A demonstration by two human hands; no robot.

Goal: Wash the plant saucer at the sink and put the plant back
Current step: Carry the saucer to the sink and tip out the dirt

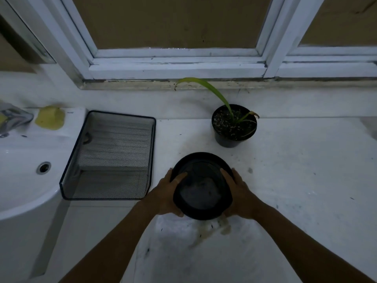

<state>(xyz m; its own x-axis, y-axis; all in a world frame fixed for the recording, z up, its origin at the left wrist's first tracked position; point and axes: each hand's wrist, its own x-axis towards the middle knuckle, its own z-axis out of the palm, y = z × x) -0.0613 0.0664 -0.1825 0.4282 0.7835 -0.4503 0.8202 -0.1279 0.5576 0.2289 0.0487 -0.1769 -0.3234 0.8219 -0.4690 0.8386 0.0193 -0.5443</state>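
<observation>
Both hands' grip, left hand (169, 193), right hand (240, 196), clasping black saucer (202, 193), no readable writing

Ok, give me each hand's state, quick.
Left hand: closed on the saucer, left rim.
Right hand: closed on the saucer's right rim.
</observation>
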